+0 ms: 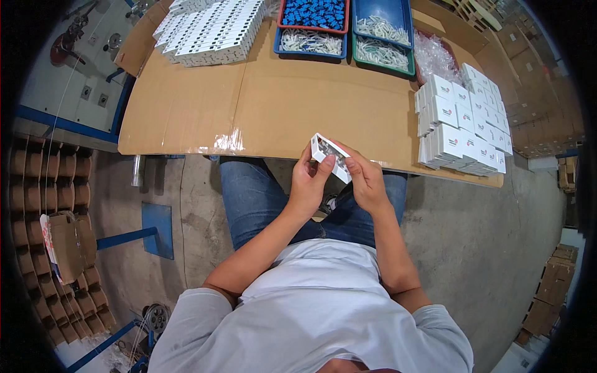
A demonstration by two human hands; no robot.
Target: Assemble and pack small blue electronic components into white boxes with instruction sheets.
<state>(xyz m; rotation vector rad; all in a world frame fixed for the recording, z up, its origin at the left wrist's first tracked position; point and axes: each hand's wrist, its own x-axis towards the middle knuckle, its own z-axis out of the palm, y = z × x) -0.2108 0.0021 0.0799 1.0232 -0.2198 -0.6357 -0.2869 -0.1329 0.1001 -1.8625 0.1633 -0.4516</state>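
Between my two hands, just at the table's near edge, is a small flat white box [318,149] with dark printing on its face. My left hand [307,179] grips its left side, thumb resting on the front. On the other side, my right hand [368,181] has its fingers closed round the right edge, thumb near the printed face. The box is held tilted above my lap. Whether it is fully closed I cannot tell.
A cardboard-covered table [286,105] spans the front. White boxes [217,37] are packed in rows at the far left, and stacked white boxes [460,124] stand at the right. Behind are a red tray [313,30], a blue tray [310,56] and a green tray [384,73] with small parts.
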